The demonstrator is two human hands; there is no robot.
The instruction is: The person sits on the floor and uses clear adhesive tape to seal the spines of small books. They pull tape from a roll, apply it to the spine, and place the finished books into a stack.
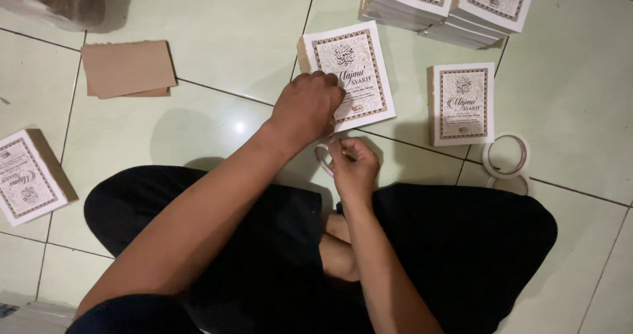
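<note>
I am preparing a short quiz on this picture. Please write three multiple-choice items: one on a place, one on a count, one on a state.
1. Where does the left hand rest?
A. on the brown card
B. on the book in front of the person
C. on the tape rolls at the right

2. How many single books lie flat on the floor, apart from the stacks at the top?
A. one
B. three
C. five

3. How is the tape roll in the right hand held?
A. pinched in the fingers, off the book
B. lying flat on the floor
C. stuck on a stack

Answers:
1 B: the left hand presses on the lower edge of the middle book.
2 B: middle book, right book, left book.
3 A: the right hand's fingers grip the tape roll just below the book.
</note>
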